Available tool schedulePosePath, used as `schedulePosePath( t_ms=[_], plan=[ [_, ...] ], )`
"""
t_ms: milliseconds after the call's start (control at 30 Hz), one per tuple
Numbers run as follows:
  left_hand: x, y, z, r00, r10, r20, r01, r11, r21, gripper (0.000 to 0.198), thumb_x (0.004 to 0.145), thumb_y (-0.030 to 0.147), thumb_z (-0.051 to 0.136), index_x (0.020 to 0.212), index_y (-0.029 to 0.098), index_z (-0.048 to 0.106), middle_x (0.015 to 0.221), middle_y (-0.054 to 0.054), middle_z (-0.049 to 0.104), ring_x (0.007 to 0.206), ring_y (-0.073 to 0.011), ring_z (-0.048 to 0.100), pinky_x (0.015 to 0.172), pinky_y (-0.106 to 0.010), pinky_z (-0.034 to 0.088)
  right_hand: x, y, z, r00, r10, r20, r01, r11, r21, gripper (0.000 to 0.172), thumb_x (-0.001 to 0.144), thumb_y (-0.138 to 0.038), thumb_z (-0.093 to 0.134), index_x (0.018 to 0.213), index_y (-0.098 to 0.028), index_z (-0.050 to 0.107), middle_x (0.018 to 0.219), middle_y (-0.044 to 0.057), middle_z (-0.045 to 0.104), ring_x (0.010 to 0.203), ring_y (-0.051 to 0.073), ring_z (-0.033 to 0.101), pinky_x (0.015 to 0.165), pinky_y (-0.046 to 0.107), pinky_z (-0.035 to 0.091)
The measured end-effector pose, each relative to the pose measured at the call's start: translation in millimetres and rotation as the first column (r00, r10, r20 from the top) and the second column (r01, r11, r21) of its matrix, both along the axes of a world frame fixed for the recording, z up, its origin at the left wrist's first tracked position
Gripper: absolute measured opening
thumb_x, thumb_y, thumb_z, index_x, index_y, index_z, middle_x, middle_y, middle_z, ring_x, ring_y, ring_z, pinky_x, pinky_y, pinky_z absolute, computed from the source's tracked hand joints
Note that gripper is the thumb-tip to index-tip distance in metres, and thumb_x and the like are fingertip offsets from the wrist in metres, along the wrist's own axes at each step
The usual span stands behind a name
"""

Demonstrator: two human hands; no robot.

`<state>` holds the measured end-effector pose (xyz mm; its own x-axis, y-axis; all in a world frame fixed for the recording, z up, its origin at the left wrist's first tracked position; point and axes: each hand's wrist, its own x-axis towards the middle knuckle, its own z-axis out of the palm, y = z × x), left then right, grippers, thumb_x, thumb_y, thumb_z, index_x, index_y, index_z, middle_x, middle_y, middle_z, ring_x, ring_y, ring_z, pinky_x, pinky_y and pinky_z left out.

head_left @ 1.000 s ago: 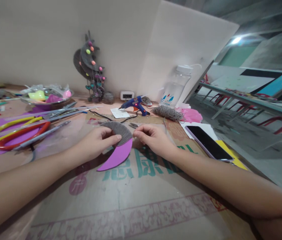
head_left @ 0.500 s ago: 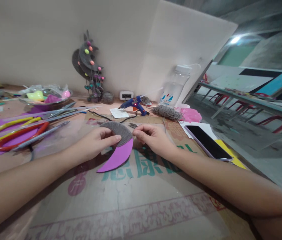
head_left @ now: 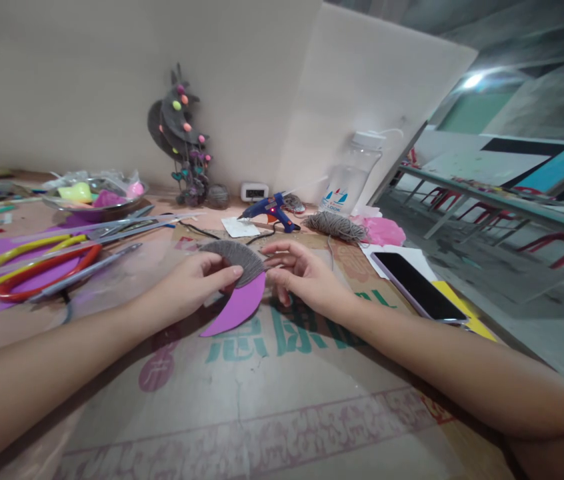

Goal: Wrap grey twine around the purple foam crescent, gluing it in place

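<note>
My left hand [head_left: 206, 275] is closed on a purple crescent [head_left: 238, 305], thumb on the near face and fingers behind. Its upper part is wrapped in grey yarn [head_left: 235, 259]; the lower tip is bare purple. At the crescent's right edge is my right hand [head_left: 305, 275], thumb near the edge, index finger stretched above it and the other fingers curled. A strand from the grey yarn bundle [head_left: 337, 227] runs down behind this hand and seems to be held in its fingers, though the grip is partly hidden.
A blue glue gun [head_left: 273, 210] stands behind my hands, near a bottle [head_left: 349, 177]. Scissors [head_left: 45, 267] lie left, before a bowl [head_left: 95, 207] of craft pieces. A phone [head_left: 417, 287] lies right. A decorated grey moon [head_left: 179, 123] hangs at the back.
My right hand's index finger has lifted and its fingers have spread from a tighter pinch. Small pointed snips behind them are now hidden. The crescent's lower tip has shifted slightly up and right.
</note>
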<state>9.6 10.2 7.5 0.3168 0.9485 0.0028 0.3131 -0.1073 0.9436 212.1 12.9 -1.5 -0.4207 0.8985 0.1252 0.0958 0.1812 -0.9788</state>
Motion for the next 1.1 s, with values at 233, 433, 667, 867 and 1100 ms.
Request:
schedulePosePath(
  t_ms=[233, 433, 667, 867, 1100],
  plan=[
    [0.6, -0.2, -0.3, 1.0, 0.011, -0.027, -0.01, 1.0, 0.013, 0.023, 0.075, 0.034, 0.058, 0.06, 0.016, 0.058, 0.056, 0.002, 0.056, 0.052, -0.0106, 0.049, 0.049, -0.021, 0.038, -0.1, 2.1, -1.4, 0.997, -0.066, 0.04, 0.065, 0.998, 0.022, 0.015, 0.077, -0.025, 0.065, 0.083, -0.017, 0.054, 0.062, -0.006, 0.056, 0.051, 0.006, 0.051, 0.049, 0.02, 0.043],
    [-1.7, 1.0, -3.8, 0.998, -0.034, -0.059, 0.035, 0.999, 0.03, 0.024, 0.076, 0.036, 0.058, 0.062, 0.016, 0.06, 0.057, 0.002, 0.057, 0.05, -0.0103, 0.048, 0.046, -0.021, 0.034, 0.5, 1.0, 0.9, 0.995, -0.069, 0.075, 0.069, 0.998, 0.003, 0.014, 0.079, -0.028, 0.062, 0.077, -0.016, 0.055, 0.058, -0.005, 0.056, 0.05, 0.006, 0.05, 0.05, 0.02, 0.041],
    [-3.2, 2.7, -4.9, 0.996, -0.062, -0.07, 0.064, 0.998, 0.019, 0.024, 0.076, 0.036, 0.059, 0.063, 0.016, 0.063, 0.056, 0.002, 0.058, 0.049, -0.0103, 0.047, 0.045, -0.021, 0.033, 0.9, 0.7, 0.5, 0.996, -0.055, 0.068, 0.056, 0.998, -0.016, 0.017, 0.079, -0.031, 0.063, 0.077, -0.017, 0.055, 0.059, -0.004, 0.057, 0.05, 0.006, 0.05, 0.05, 0.021, 0.04],
    [-3.4, 2.5, -3.4, 0.996, -0.083, -0.024, 0.083, 0.996, -0.038, 0.024, 0.075, 0.037, 0.06, 0.065, 0.016, 0.063, 0.058, 0.001, 0.059, 0.05, -0.0103, 0.047, 0.047, -0.021, 0.034, 1.1, 1.2, -1.0, 0.998, -0.046, 0.053, 0.047, 0.998, -0.029, 0.019, 0.079, -0.034, 0.063, 0.078, -0.017, 0.054, 0.059, -0.004, 0.057, 0.05, 0.006, 0.049, 0.051, 0.021, 0.04],
    [-0.8, -0.3, -1.0, 0.998, -0.056, 0.022, 0.057, 0.997, -0.053, 0.024, 0.075, 0.036, 0.061, 0.061, 0.016, 0.061, 0.057, 0.001, 0.058, 0.05, -0.0107, 0.048, 0.047, -0.021, 0.035, 0.3, -1.6, 2.2, 0.995, -0.053, 0.087, 0.053, 0.999, 0.003, 0.021, 0.081, -0.037, 0.06, 0.079, -0.018, 0.054, 0.06, -0.004, 0.054, 0.05, 0.007, 0.047, 0.049, 0.022, 0.039]
  ],
)
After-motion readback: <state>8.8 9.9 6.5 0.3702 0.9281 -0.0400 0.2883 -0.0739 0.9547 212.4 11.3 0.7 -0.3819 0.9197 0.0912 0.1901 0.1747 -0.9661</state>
